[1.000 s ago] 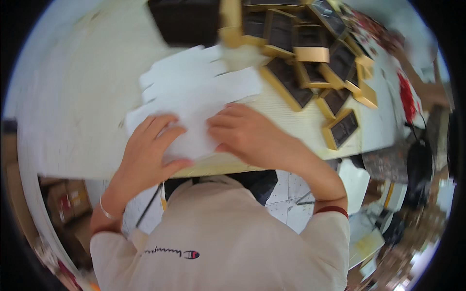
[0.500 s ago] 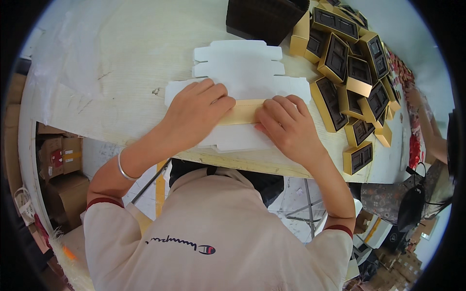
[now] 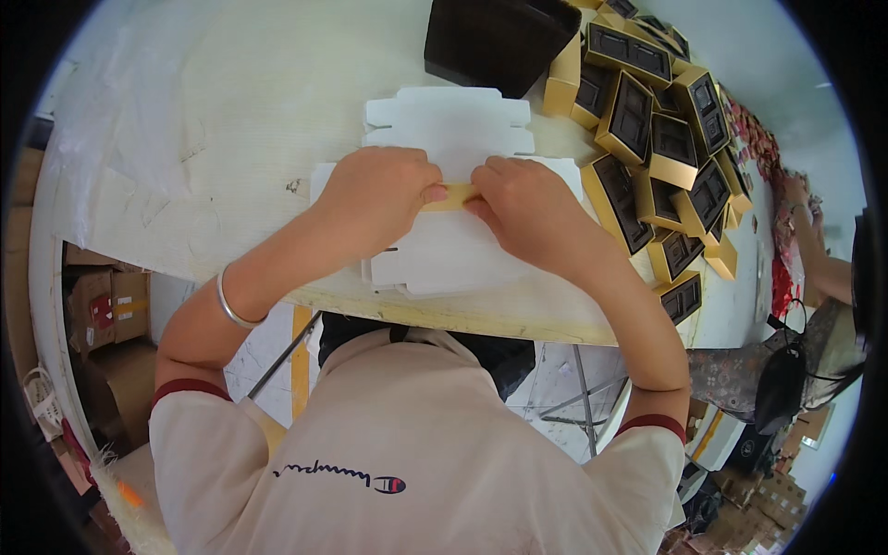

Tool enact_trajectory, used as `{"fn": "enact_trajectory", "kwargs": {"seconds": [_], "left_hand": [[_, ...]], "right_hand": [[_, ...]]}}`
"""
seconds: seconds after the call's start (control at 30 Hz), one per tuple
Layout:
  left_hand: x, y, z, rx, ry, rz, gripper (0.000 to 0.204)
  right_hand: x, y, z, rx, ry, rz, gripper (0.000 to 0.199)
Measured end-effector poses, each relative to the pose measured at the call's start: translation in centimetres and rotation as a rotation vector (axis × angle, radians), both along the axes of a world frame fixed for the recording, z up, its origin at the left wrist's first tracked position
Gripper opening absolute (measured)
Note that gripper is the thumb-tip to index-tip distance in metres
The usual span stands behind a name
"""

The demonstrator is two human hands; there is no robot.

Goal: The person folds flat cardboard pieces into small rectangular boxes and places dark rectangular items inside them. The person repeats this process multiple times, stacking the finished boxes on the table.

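A flat white cardboard box blank (image 3: 453, 248) with notched flaps lies on the table in front of me. Across its middle runs a narrow gold cardboard strip (image 3: 452, 197); whether it is a folded part of the blank or a separate piece, I cannot tell. My left hand (image 3: 387, 191), with a silver bangle on that wrist, has its fingers closed on the strip's left part. Closed on its right part is my right hand (image 3: 525, 205), thumb on the near side. Both hands hide the strip's ends and the blank's side flaps in part.
Gold boxes with dark inserts (image 3: 652, 139) are heaped at the right. A dark bin (image 3: 495, 42) stands just beyond the blank. Clear plastic film (image 3: 116, 129) lies far left. Another person's arm (image 3: 814, 245) reaches in at the far right. Cardboard cartons (image 3: 116, 310) sit below left.
Both hands have turned more knuckles-up and drawn closer together on the gold strip, slightly farther from me. Less of the strip shows, and it looks narrower.
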State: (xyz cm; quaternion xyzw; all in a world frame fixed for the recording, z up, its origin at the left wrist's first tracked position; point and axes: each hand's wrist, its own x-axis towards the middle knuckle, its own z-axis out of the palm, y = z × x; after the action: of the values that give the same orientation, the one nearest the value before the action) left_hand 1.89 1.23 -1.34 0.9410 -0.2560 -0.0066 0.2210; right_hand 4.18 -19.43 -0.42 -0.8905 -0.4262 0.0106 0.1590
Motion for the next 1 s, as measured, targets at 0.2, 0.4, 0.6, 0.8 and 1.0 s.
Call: {"fn": "enact_trajectory", "kwargs": {"seconds": [0.2,0.4,0.6,0.8,1.0], "left_hand": [[-4.7,0.3,2.7,-0.358,-0.427,0.072,0.039],[-6.0,-2.6,1.6,-1.17,0.574,0.118,0.06],[-1.8,-0.2,4.2,-0.774,0.849,0.283,0.043],[2.9,-1.7,6.1,-0.244,1.016,-0.021,0.056],[5.0,-3.0,5.1,-0.049,1.022,-0.184,0.057]], "right_hand": [[-2.3,-0.7,3.7,0.236,-0.059,-0.222,0.011],[-7.9,1.8,2.4,0.372,-0.104,-0.104,0.015],[-9.1,-3.8,4.8,0.337,-0.452,0.025,0.042],[-7.9,-6.2,2.9,0.215,-0.466,0.222,0.04],[-7.7,-6.9,1.8,0.141,-0.571,0.27,0.032]]}}
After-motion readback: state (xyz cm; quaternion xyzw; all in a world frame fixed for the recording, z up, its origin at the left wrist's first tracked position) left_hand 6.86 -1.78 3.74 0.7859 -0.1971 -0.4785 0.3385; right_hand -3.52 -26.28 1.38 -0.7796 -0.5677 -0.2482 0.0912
